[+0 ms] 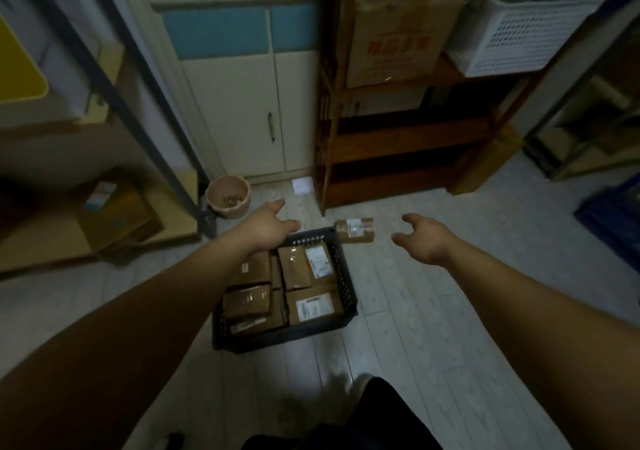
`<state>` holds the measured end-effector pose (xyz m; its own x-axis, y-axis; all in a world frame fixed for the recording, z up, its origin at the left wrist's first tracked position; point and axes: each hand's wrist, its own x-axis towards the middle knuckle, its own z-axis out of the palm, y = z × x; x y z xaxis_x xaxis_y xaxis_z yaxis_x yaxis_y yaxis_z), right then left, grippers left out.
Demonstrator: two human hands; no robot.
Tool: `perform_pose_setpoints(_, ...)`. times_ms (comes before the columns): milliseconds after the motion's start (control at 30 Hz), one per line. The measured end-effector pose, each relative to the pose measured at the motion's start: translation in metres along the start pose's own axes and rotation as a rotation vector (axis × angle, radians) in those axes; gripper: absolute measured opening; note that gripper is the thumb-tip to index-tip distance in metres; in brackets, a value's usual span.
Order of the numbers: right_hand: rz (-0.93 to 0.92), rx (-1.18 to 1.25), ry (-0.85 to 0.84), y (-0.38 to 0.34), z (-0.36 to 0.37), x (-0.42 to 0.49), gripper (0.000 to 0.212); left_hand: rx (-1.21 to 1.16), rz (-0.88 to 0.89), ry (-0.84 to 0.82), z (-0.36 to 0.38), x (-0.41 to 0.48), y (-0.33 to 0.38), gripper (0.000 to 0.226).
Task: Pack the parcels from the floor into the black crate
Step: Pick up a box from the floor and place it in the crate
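The black crate (341, 278) sits on the pale floor in the middle of the view, filled with several brown cardboard parcels (313, 305) bearing white labels. One more brown parcel (355, 230) lies on the floor just beyond the crate's far right corner. My left hand (268, 226) reaches out over the crate's far left corner, fingers spread, holding nothing. My right hand (426, 238) hovers to the right of the loose parcel, fingers curled apart and empty, a short gap from it.
A tan pot (228, 195) stands on the floor behind the crate, by a white cabinet (242, 110). A dark wooden shelf unit (398, 158) holds a cardboard box (394, 37) and a white basket (519, 30). Metal shelving (86, 214) with boxes lines the left. My foot (360, 385) is near the bottom.
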<state>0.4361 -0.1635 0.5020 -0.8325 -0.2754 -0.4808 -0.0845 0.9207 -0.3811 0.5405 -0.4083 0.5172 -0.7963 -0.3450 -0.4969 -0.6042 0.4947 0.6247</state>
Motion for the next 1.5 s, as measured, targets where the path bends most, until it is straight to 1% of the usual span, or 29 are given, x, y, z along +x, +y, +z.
perform_pose_setpoints(133, -0.005, 0.01, 0.082, 0.026, -0.041, -0.006, 0.065, 0.082, 0.1, 0.006, 0.011, -0.007, 0.055, 0.072)
perform_pose_setpoints(233, -0.04, 0.019, 0.142, 0.048, -0.079, -0.005, 0.064, 0.099, 0.163, 0.018, 0.032, -0.008, 0.102, 0.07)
perform_pose_setpoints(300, -0.064, 0.009, 0.168, 0.066, -0.103, 0.0, 0.065, 0.092, 0.174, 0.024, 0.047, -0.002, 0.129, 0.07)
perform_pose_setpoints(400, -0.118, -0.018, 0.178, 0.106, -0.148, 0.005, 0.064, 0.072, 0.159, 0.053, 0.077, 0.008, 0.175, 0.071)
perform_pose_setpoints(500, -0.149, -0.051, 0.151, 0.147, -0.188, 0.014, 0.065, 0.057, 0.138, 0.061, 0.107, 0.02, 0.217, 0.072)
perform_pose_setpoints(633, -0.148, -0.062, 0.13, 0.184, -0.221, 0.033, 0.065, 0.029, 0.095, 0.042, 0.135, 0.036, 0.25, 0.074)
perform_pose_setpoints(733, -0.16, -0.041, 0.115, 0.197, -0.232, 0.053, 0.065, 0.021, 0.075, 0.041, 0.145, 0.052, 0.264, 0.074)
perform_pose_setpoints(867, -0.172, -0.034, 0.087, 0.195, -0.241, 0.088, 0.064, 0.011, 0.046, 0.025, 0.145, 0.087, 0.275, 0.075)
perform_pose_setpoints(1000, -0.165, -0.019, 0.053, 0.188, -0.25, 0.135, 0.065, 0.024, 0.024, 0.04, 0.137, 0.138, 0.284, 0.076)
perform_pose_setpoints(1100, -0.136, -0.029, 0.037, 0.184, -0.253, 0.172, 0.066, -0.046, 0.002, 0.007, 0.135, 0.181, 0.283, 0.077)
perform_pose_setpoints(1267, -0.124, -0.104, -0.047, 0.179, -0.241, 0.232, 0.064, -0.129, -0.024, -0.052, 0.143, 0.224, 0.273, 0.057)
perform_pose_setpoints(1333, -0.128, -0.129, -0.107, 0.175, -0.229, 0.257, 0.065, -0.119, -0.048, -0.057, 0.148, 0.239, 0.261, 0.033)
perform_pose_setpoints(1367, -0.144, -0.136, -0.139, 0.174, -0.221, 0.271, 0.065, -0.115, -0.062, -0.045, 0.152, 0.249, 0.254, 0.026)
perform_pose_setpoints(1400, -0.155, -0.144, -0.171, 0.172, -0.212, 0.286, 0.065, -0.116, -0.088, -0.04, 0.155, 0.255, 0.25, 0.029)
perform_pose_setpoints(1467, -0.174, -0.158, -0.252, 0.171, -0.19, 0.319, 0.064, -0.081, -0.156, -0.038, 0.162, 0.271, 0.24, 0.045)
perform_pose_setpoints(1500, -0.187, -0.163, -0.295, 0.171, -0.178, 0.338, 0.063, -0.057, -0.185, -0.035, 0.168, 0.282, 0.232, 0.049)
